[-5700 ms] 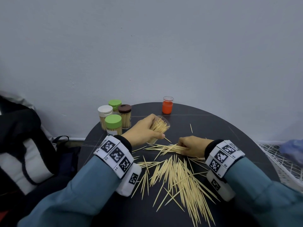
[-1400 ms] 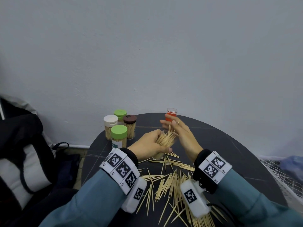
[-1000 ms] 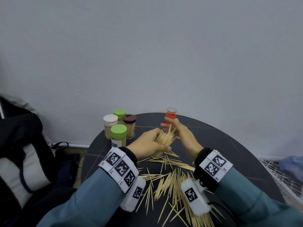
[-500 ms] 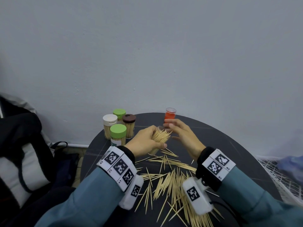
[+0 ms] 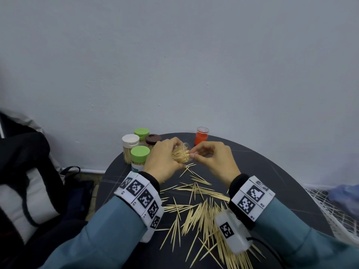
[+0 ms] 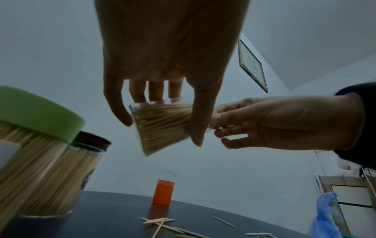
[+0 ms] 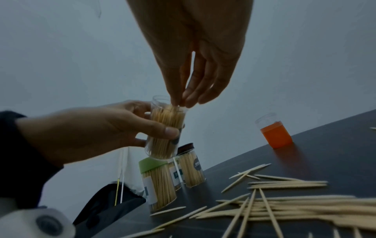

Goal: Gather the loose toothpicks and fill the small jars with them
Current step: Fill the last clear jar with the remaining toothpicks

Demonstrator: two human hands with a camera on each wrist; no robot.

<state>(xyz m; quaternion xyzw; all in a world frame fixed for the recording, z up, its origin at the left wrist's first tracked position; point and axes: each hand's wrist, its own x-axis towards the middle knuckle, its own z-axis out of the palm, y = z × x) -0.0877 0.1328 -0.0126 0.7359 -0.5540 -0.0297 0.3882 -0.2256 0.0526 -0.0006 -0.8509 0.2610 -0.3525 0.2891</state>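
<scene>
Head camera looks down from above at the round table; both wrist cameras sit low and close, gazing up past the fingers. All three share the clear jar.

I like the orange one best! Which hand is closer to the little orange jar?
Right. The right hand is just in front of the orange jar, fingertips at the open jar. The left hand grips that open jar, farther left.

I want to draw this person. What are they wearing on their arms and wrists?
Blue-grey sleeves with dark cuffs. Each wrist has a white band printed with black-and-white square codes. A white camera box with one code hangs under the right wrist. The hands are bare.
</scene>
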